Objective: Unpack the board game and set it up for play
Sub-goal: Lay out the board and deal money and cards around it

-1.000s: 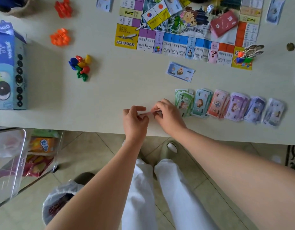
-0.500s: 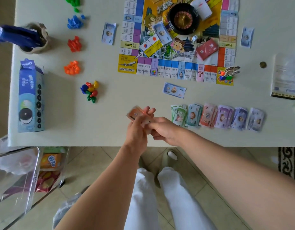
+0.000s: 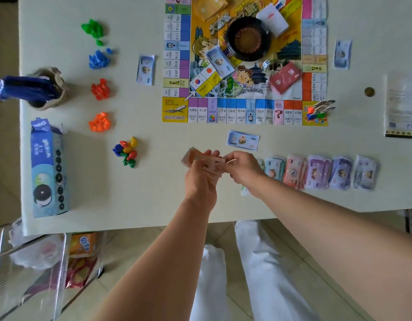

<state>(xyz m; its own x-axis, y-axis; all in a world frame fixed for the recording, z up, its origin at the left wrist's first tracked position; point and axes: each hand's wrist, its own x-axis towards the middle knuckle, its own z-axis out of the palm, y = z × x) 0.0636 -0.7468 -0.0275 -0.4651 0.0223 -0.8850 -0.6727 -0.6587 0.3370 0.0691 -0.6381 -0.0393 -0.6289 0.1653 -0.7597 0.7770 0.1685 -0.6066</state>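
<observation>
The game board (image 3: 245,63) lies open at the back of the white table (image 3: 142,205), with a black spinner wheel (image 3: 248,38) and card decks on it. My left hand (image 3: 201,179) holds a fanned stack of orange play money (image 3: 201,161) above the table. My right hand (image 3: 243,169) pinches one thin note at the stack's right edge. Sorted piles of play money (image 3: 316,172) lie in a row to the right. A single blue note (image 3: 243,140) rests just below the board.
Heaps of green (image 3: 92,28), blue (image 3: 98,59), red (image 3: 100,89) and orange (image 3: 99,122) plastic pieces sit at left, with mixed tokens (image 3: 127,151) nearer. A blue cookie box (image 3: 48,167), a cup (image 3: 46,89), a coin (image 3: 369,91) and a paper sheet (image 3: 403,105) also lie here.
My hands lifted from the table edge with the orange money stack, now fanned in the left hand. The view rose, showing more of the board and table.
</observation>
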